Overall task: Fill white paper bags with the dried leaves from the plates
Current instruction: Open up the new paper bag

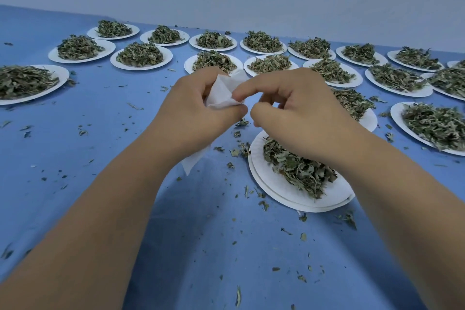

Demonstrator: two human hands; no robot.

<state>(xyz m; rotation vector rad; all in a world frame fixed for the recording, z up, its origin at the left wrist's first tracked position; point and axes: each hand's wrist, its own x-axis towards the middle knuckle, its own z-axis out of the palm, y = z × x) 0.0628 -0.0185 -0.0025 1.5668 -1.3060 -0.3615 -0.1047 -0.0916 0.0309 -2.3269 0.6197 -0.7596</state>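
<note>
You're at the opening step. Your left hand (198, 108) grips the small white paper bag (221, 93), raised above the blue cloth-covered worktop (201, 234). Your right hand (297, 108) pinches at the bag's mouth, so both hands are close together. Next, I'd judge, you must spread that mouth wide enough to take dried green leaves (297, 168) from the nearest round white paper plate (259, 166), below your right wrist. Count: one bag and nineteen heaped plates (168, 56), one of them barely showing at the right edge.
</note>
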